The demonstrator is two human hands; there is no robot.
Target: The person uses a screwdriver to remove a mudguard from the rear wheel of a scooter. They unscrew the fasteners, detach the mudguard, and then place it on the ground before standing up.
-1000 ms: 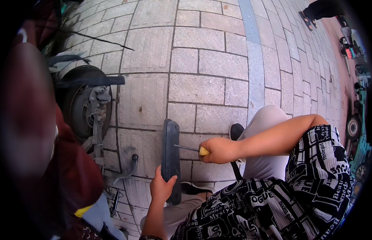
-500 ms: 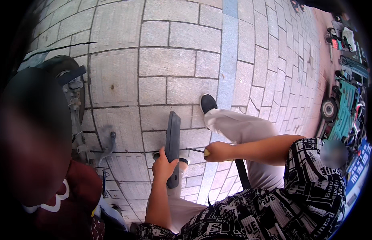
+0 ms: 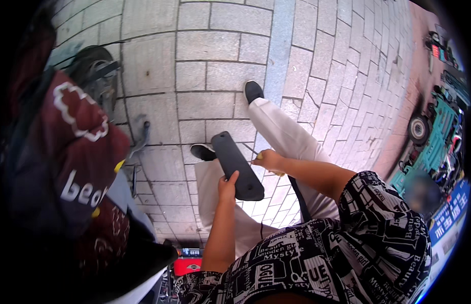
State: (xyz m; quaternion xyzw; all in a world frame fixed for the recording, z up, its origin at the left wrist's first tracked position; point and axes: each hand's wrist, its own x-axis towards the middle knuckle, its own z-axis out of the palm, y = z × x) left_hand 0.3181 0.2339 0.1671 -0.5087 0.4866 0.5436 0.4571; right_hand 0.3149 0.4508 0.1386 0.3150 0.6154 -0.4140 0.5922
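Observation:
My left hand (image 3: pixel 227 187) is closed on a long dark grey plastic panel (image 3: pixel 236 164), its thumb lying on the broad face. Rounded ends and a small hole near each end mark the panel, which slants from upper left to lower right. Just right of it, my right hand (image 3: pixel 267 160) is wrapped around a screwdriver with a yellow handle (image 3: pixel 280 174). Its thin dark shaft (image 3: pixel 249 147) points up and left toward the panel's edge. The tip is hard to make out, and I cannot tell whether it touches the panel.
Pale paving slabs (image 3: pixel 207 45) with a bluish strip (image 3: pixel 278 50) lie below. On the left are a wheel (image 3: pixel 96 63) and a maroon cloth (image 3: pixel 83 137) with white outlines. A teal cart (image 3: pixel 430 137) stands far right. A red box (image 3: pixel 187 266) sits behind my left arm.
The panel has turned from edge-on to showing its broad face, and its slant has changed. Both hands appear higher in the picture, still holding panel and screwdriver. The whole view has shifted.

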